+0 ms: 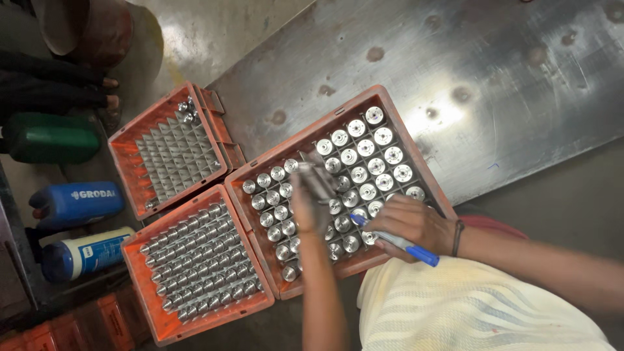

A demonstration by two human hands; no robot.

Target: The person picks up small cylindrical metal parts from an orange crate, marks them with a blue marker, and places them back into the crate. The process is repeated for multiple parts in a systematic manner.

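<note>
Cloth on my lap (468,312): pale striped fabric lies nearest me, below the work, out of the way of both arms.

Right hand (406,224): my fingers are closed around a blue marker pen (396,242), held low and slanted so its tip reaches down among the parts in the crate.

Left hand (311,198): it is raised over the middle of the crate with a grey metal part (316,179) pinched in the fingers (motion blur hides the exact hold), lifted clear so its face can be seen.

Big orange crate (442,195): it rests on the edge of the steel table, close in front of me, holding rows of round silver parts (374,166) standing upright, flat ends up so each is easy to reach.

Crate to the left (195,325): packed with pointed cone-tipped pieces, touching the big crate's side.

Farther crate (123,162): mostly bare pegs, a few parts in its far corner.

Steel table (487,84): stained sheet metal stretching away beyond the crates.

Far left: blue (78,201) and green (52,138) cans on the floor, and another person's toes (110,91).
</note>
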